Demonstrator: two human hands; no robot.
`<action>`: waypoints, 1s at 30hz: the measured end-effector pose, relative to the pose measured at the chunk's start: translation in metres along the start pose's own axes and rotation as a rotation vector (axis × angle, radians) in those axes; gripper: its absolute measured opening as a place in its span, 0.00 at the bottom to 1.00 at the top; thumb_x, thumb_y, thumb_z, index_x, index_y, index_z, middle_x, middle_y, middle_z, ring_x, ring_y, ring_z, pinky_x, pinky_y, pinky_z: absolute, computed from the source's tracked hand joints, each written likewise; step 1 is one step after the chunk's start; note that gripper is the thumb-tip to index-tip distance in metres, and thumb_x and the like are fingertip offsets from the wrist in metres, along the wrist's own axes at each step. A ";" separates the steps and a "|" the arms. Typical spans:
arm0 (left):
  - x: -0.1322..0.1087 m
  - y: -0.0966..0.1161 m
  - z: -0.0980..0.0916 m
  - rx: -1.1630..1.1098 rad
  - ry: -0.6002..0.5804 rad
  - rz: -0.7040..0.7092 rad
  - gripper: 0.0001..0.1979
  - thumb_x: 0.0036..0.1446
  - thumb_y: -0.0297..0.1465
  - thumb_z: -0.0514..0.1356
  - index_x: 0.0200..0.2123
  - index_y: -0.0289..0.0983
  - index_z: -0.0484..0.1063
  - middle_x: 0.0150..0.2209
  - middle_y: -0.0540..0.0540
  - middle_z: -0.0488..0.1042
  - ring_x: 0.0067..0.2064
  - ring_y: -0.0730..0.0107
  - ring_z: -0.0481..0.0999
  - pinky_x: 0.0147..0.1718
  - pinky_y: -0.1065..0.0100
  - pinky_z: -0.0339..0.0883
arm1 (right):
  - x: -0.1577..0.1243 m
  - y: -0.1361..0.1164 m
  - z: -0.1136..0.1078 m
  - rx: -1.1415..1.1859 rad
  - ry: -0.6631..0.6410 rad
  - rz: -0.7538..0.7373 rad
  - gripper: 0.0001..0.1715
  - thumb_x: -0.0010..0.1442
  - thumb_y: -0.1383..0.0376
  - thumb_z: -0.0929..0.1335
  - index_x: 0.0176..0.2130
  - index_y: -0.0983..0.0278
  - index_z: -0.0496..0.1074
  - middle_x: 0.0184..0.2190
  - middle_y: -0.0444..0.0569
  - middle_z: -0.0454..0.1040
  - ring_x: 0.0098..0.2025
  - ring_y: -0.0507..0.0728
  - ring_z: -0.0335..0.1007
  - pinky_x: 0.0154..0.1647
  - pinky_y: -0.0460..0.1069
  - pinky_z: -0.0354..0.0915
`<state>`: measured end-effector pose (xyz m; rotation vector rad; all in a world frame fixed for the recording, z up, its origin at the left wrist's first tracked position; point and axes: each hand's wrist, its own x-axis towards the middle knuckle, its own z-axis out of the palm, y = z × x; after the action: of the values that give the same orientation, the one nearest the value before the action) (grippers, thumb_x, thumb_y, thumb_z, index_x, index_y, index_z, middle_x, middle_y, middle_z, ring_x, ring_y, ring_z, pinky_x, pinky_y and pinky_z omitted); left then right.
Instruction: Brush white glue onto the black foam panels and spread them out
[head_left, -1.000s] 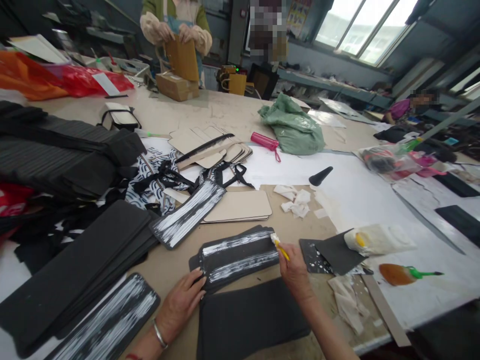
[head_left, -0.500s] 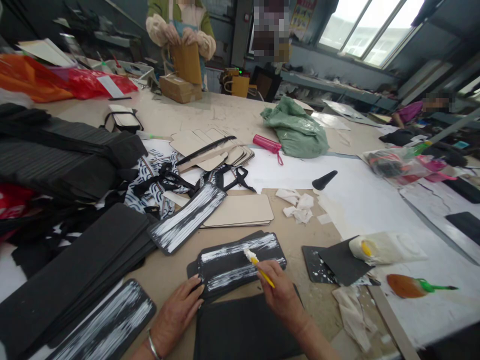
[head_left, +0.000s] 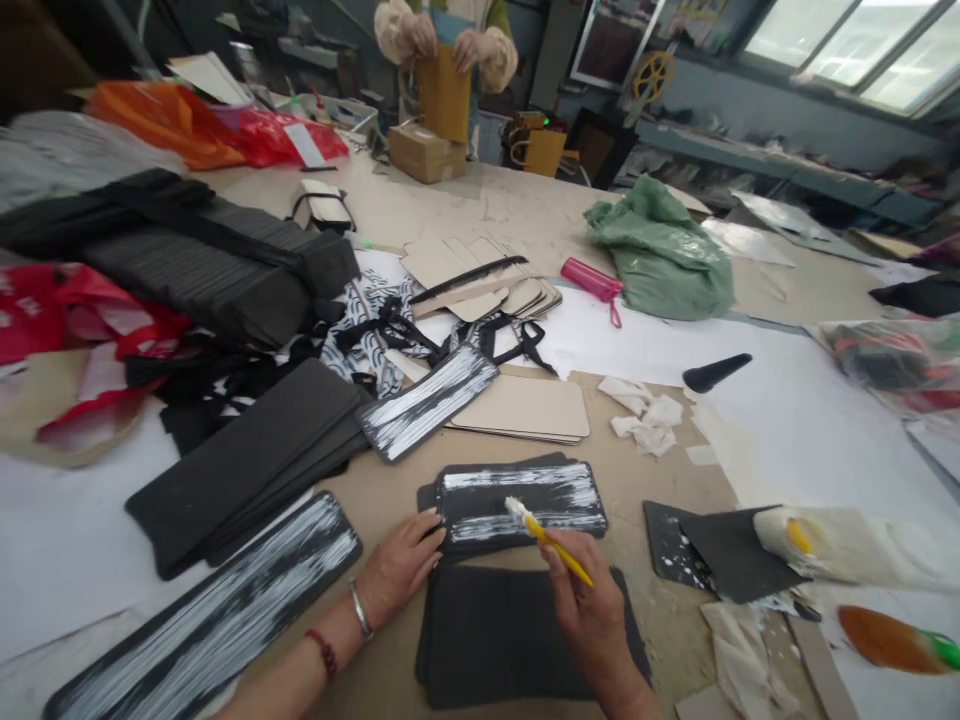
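A small yellow-handled brush [head_left: 559, 550] is pinched in my right hand [head_left: 592, 605]. White paste coats its bristles, which are over a rounded black panel [head_left: 487, 507] streaked white along its long edges. My left hand [head_left: 401, 563] lies with its fingers extended, the tips at that panel's left end. More black pieces show under the panel. Nearer me is a stack of plain black panels [head_left: 517, 640], partly behind my right hand. Two other white-streaked black panels lie to the left, a long one [head_left: 217, 610] and a shorter one [head_left: 431, 400].
At right, a white container [head_left: 832, 540] lies on its side near a brown bottle [head_left: 885, 640] with a green cap. Crumpled tissue [head_left: 649, 425], beige boards [head_left: 525, 408] and a green bag [head_left: 667, 255] are farther back. Black stacks [head_left: 202, 255] fill the left. Another person's hands [head_left: 446, 45] hold a tan bag.
The camera view has swung left, so the table's contents appear farther right. My right hand still grips the brush over the panel, and my left hand stays at its left end.
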<state>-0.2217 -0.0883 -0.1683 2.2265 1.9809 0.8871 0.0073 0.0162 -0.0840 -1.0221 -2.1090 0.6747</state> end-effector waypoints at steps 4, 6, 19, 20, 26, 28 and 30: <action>0.000 0.002 -0.003 -0.012 -0.046 -0.017 0.11 0.56 0.26 0.53 0.42 0.34 0.68 0.44 0.40 0.72 0.48 0.62 0.71 0.47 0.60 0.70 | 0.013 -0.011 0.028 0.258 -0.001 0.324 0.14 0.58 0.57 0.62 0.39 0.64 0.69 0.35 0.53 0.73 0.33 0.57 0.72 0.36 0.53 0.71; 0.000 0.002 -0.002 -0.008 -0.059 -0.034 0.11 0.55 0.26 0.54 0.42 0.33 0.68 0.43 0.40 0.72 0.48 0.62 0.71 0.47 0.59 0.70 | 0.017 -0.012 0.050 0.404 -0.030 0.500 0.19 0.57 0.54 0.62 0.40 0.66 0.68 0.36 0.54 0.73 0.30 0.57 0.73 0.36 0.54 0.71; 0.003 0.010 -0.004 -0.007 -0.087 -0.075 0.11 0.53 0.23 0.53 0.40 0.34 0.67 0.42 0.39 0.72 0.48 0.62 0.70 0.48 0.57 0.68 | 0.025 0.003 0.038 0.121 0.068 0.483 0.26 0.54 0.47 0.62 0.39 0.67 0.69 0.37 0.57 0.74 0.34 0.60 0.73 0.41 0.56 0.67; 0.004 0.011 -0.003 0.002 -0.092 -0.081 0.10 0.52 0.23 0.54 0.40 0.34 0.67 0.42 0.40 0.72 0.47 0.61 0.70 0.47 0.57 0.68 | 0.029 -0.004 0.047 0.210 0.050 0.499 0.26 0.54 0.47 0.63 0.40 0.67 0.68 0.37 0.57 0.74 0.33 0.59 0.73 0.39 0.54 0.68; 0.007 0.014 0.000 0.063 -0.102 -0.107 0.08 0.51 0.24 0.57 0.38 0.34 0.68 0.40 0.41 0.72 0.45 0.61 0.70 0.46 0.58 0.69 | 0.046 -0.003 0.080 0.284 0.033 0.544 0.28 0.52 0.46 0.62 0.38 0.67 0.68 0.35 0.57 0.75 0.32 0.60 0.74 0.38 0.55 0.69; 0.006 0.014 -0.001 0.067 -0.107 -0.104 0.09 0.51 0.23 0.57 0.37 0.33 0.68 0.41 0.41 0.72 0.46 0.60 0.70 0.46 0.58 0.69 | 0.044 0.010 0.060 0.157 0.119 0.552 0.30 0.52 0.45 0.62 0.38 0.68 0.69 0.32 0.57 0.75 0.33 0.61 0.74 0.40 0.56 0.68; 0.006 0.016 -0.003 0.045 -0.125 -0.125 0.09 0.50 0.22 0.58 0.37 0.33 0.69 0.41 0.41 0.71 0.46 0.59 0.69 0.47 0.57 0.68 | 0.039 0.018 0.032 0.016 0.198 0.543 0.32 0.52 0.44 0.61 0.38 0.68 0.70 0.30 0.58 0.75 0.35 0.63 0.73 0.41 0.56 0.67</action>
<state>-0.2086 -0.0869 -0.1575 2.0957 2.0756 0.6788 -0.0268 0.0531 -0.1031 -1.6045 -1.6562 0.8037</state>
